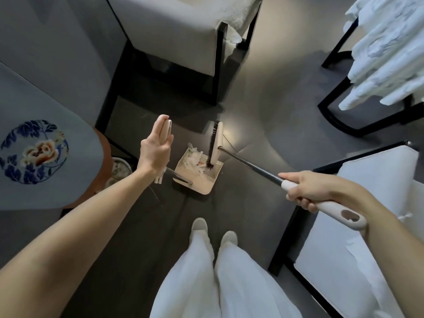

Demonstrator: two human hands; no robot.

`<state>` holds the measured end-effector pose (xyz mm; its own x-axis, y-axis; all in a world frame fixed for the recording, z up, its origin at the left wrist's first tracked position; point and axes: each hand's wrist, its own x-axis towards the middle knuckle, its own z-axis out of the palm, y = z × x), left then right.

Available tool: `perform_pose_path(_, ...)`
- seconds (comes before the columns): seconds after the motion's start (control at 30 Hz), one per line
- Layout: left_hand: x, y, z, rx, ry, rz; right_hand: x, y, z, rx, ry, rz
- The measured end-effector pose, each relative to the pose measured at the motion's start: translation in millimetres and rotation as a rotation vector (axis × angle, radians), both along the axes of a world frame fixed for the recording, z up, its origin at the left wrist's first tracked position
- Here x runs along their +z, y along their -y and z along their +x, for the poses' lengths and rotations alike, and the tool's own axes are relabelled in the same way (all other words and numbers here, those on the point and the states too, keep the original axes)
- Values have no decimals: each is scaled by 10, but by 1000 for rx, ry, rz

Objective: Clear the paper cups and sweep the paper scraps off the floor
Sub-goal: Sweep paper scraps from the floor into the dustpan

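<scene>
Below, left hand point(155, 153) grips dustpan handle point(165, 129), right hand point(306, 191) grips broom point(216, 143).

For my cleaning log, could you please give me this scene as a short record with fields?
left grip: holds the upright handle of the beige plastic dustpan
right grip: holds the long dark-poled, beige-handled broom
dustpan: on the dark floor, white paper scraps inside
broom head: its lower end in the dustpan
</scene>
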<state>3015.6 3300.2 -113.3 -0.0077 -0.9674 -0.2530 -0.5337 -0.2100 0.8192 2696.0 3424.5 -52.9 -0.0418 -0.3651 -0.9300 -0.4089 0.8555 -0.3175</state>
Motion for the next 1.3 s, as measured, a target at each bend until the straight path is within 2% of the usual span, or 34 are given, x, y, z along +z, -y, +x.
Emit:
perform_pose_path(0.13,38,-264,52,-10,20,-29,47,-141,-151,-73,-17,-24)
perform_pose_path(0.3,79,-727,157,-14,67,-40,-22,-308,-110,21,-94,-64)
perform_pose_path(0.37,69,-901,164,-37,73,-33,-101,-395,-14,153,-158,-93)
perform_pose_path(0.47,3,-1155,181,-32,74,-19,-264,-591,210,502,-333,-92)
perform_pose_path(0.53,-28,-1223,216,-3,60,-26,-401,-721,414,589,-337,-68)
perform_pose_path(0.67,-42,-1201,210,14,59,-34,-550,-871,698,519,-169,-21)
perform_pose_path(0.73,-43,-1224,195,22,61,-30,-540,-926,722,387,-104,13)
perform_pose_path(0.83,-31,-1306,256,19,83,-32,-388,-983,710,287,-81,1)
perform_pose_path(1.1,-61,-1546,474,57,68,-40,40,-641,685,501,-256,-123)
perform_pose_path(1.3,-107,-1734,737,156,103,-67,-195,32,1008,604,-337,-239)
